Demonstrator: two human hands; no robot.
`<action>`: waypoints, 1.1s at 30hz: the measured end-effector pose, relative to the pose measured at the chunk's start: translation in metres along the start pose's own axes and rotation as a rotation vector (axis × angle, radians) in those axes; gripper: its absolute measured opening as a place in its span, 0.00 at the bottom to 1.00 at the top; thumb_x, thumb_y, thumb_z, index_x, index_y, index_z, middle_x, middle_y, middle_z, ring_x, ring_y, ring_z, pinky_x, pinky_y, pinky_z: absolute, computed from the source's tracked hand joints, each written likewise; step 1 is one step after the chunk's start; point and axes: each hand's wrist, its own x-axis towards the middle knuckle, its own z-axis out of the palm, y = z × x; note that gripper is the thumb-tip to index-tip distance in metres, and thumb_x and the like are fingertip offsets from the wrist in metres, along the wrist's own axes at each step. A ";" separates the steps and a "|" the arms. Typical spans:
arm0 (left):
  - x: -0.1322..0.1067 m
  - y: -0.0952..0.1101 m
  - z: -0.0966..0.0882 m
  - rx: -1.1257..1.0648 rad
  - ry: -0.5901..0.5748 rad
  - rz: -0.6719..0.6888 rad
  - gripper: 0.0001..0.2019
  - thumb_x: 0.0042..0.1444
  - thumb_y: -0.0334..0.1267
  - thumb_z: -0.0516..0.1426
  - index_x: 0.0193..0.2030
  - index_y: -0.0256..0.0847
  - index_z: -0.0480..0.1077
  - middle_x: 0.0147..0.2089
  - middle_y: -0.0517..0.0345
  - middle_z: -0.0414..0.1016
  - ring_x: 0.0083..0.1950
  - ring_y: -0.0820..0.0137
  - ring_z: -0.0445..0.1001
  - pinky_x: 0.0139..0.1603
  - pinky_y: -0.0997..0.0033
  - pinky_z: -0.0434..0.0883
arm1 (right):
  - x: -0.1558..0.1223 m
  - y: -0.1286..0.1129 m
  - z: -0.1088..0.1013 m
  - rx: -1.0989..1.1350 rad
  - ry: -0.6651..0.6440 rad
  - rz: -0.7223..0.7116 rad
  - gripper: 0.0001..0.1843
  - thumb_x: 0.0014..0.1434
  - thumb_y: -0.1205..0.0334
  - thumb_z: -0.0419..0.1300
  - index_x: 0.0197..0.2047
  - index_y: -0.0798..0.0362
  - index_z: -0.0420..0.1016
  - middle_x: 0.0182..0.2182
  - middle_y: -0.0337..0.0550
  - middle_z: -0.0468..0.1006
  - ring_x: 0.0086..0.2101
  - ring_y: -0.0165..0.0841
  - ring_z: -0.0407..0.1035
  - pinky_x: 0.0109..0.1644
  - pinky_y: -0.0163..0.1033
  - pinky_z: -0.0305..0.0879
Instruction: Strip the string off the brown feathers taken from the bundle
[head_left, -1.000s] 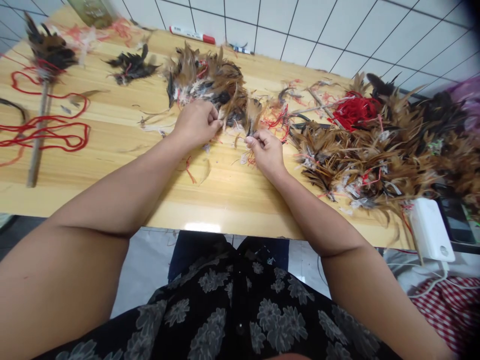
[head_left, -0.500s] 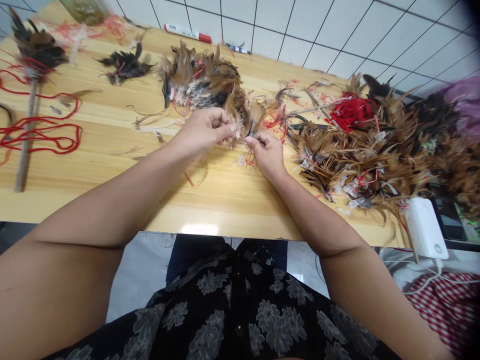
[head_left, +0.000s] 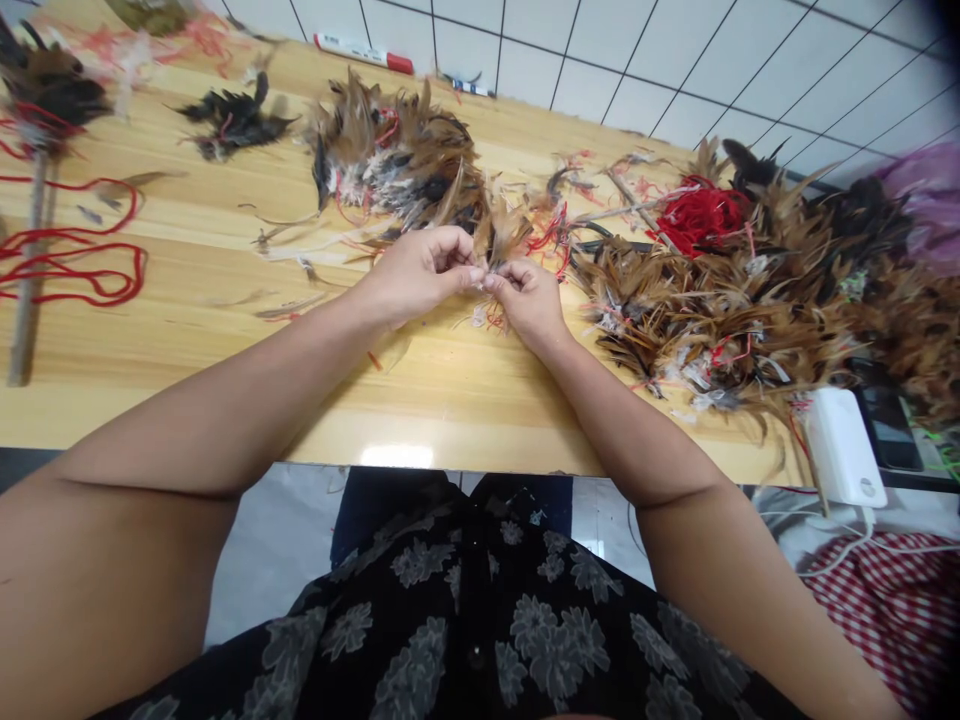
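Left hand closer to right hand, both pinched on brown feathers; greenish container, contents unclear.

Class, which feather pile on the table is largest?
The brown pile right of the right hand, reaching the picture's edge; the middle pile and small black tuft cover far less.

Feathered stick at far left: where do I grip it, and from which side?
I'd grip the stick by its bare lower end, coming from the near edge of the table. That end points toward this edge, while dark feathers bunch at the other. Staying below the red cord that crosses the shaft should avoid snagging.
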 end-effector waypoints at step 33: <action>-0.003 0.008 0.001 -0.025 0.006 0.043 0.19 0.67 0.43 0.79 0.39 0.45 0.72 0.40 0.60 0.83 0.52 0.62 0.82 0.58 0.57 0.74 | 0.001 -0.003 0.003 0.115 0.028 0.111 0.36 0.63 0.27 0.78 0.30 0.47 0.68 0.26 0.33 0.66 0.33 0.30 0.62 0.40 0.39 0.65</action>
